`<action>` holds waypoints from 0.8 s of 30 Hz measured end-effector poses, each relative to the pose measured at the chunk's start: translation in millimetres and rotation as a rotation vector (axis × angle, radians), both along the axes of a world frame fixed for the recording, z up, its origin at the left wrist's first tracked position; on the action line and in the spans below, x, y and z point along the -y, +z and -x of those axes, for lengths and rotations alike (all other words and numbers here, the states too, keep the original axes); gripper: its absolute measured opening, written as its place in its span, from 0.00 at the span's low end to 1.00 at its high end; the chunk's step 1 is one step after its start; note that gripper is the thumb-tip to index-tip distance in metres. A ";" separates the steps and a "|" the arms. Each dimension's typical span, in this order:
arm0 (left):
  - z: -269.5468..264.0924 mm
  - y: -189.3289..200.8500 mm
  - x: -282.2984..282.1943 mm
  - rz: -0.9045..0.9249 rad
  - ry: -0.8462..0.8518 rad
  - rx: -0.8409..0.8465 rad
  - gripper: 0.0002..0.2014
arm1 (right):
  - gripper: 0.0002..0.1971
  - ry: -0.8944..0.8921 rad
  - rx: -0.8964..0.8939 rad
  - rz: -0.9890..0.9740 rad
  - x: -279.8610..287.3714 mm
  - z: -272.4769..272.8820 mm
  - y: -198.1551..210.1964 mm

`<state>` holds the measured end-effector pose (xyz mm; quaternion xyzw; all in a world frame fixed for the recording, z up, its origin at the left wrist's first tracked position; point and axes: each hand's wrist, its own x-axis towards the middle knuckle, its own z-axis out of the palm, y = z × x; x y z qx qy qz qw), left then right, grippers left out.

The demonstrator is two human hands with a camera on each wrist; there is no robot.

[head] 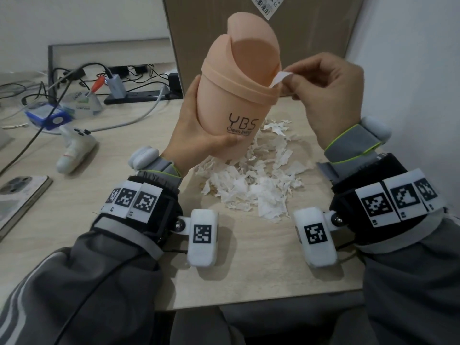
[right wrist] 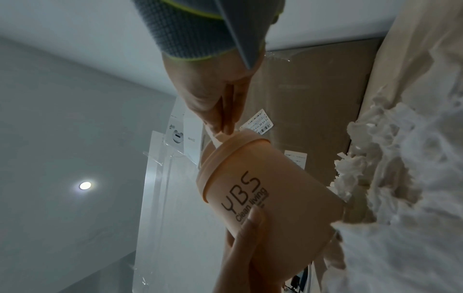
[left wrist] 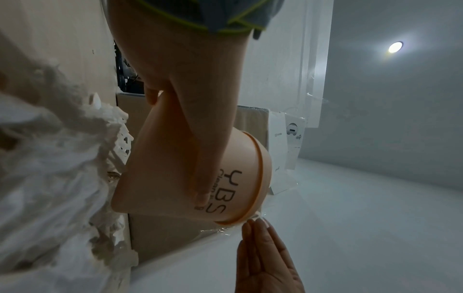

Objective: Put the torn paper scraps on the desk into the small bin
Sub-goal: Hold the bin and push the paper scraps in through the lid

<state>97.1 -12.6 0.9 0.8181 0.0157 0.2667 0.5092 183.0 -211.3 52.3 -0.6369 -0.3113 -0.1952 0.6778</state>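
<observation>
Both of my hands are raised above the desk (head: 249,270) in the middle of the head view, and the room around them is tight: a tall cardboard box (head: 311,33) closes off the upper centre just behind the bin, a white wall runs down the right edge, and cables, a power strip (head: 139,95), a white controller (head: 74,148) and a phone (head: 20,192) fill the left side. Bare desk lies along the lower centre, up to its near edge. My left hand (head: 196,130) grips the small bin (head: 236,95) low on its body, thumb curled across the front under the printed letters and fingers wrapped behind, so it hangs clear of the surface. Its long axis runs from lower centre to upper centre and tilts, with the swing lid (head: 251,46) leaning away from me toward the box. My right hand (head: 328,95) pinches a paper scrap (head: 278,79) between thumb and fingertips right at the rim under the lid, on the bin's right side; the scrap's free end touches the rim. Below the bin, the heap of torn paper scraps (head: 254,178) lies on the desk between my wrists, centre right of the frame.
</observation>
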 end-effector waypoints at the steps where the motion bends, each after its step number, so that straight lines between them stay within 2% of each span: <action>1: -0.1 -0.2 0.2 -0.014 -0.016 0.002 0.67 | 0.05 0.004 0.021 -0.008 -0.7 1.0 0.3; 3: -0.4 0.3 1.5 -0.036 -0.043 0.004 0.68 | 0.05 0.012 0.079 0.054 -1.7 4.4 0.8; 6: 0.2 1.2 3.6 -0.070 -0.076 0.000 0.68 | 0.07 0.062 0.147 0.272 -1.0 12.9 0.9; 10: 1.1 2.4 4.4 -0.095 -0.094 -0.007 0.67 | 0.28 0.026 0.108 0.618 -0.4 18.2 0.2; 12: 1.3 2.6 4.6 -0.099 -0.092 -0.001 0.67 | 0.35 0.005 0.093 0.632 -2.3 16.4 -1.9; 15: 1.4 1.8 4.9 -0.072 -0.082 0.005 0.67 | 0.44 -0.007 0.127 0.470 -2.7 13.4 -4.3; 18: 0.4 1.1 4.4 -0.028 -0.072 0.019 0.67 | 0.32 -0.046 0.183 0.313 -0.5 12.9 1.3; 20: 0.1 1.2 4.5 -0.002 -0.066 0.027 0.67 | 0.26 -0.057 0.219 0.313 -0.2 13.0 0.8; 22: 0.1 1.4 4.3 0.010 -0.057 0.030 0.66 | 0.22 -0.069 0.278 0.319 -0.6 11.6 -2.0; 24: 0.9 1.8 3.8 0.022 -0.039 0.029 0.66 | 0.20 -0.110 0.330 0.237 0.2 8.8 -3.3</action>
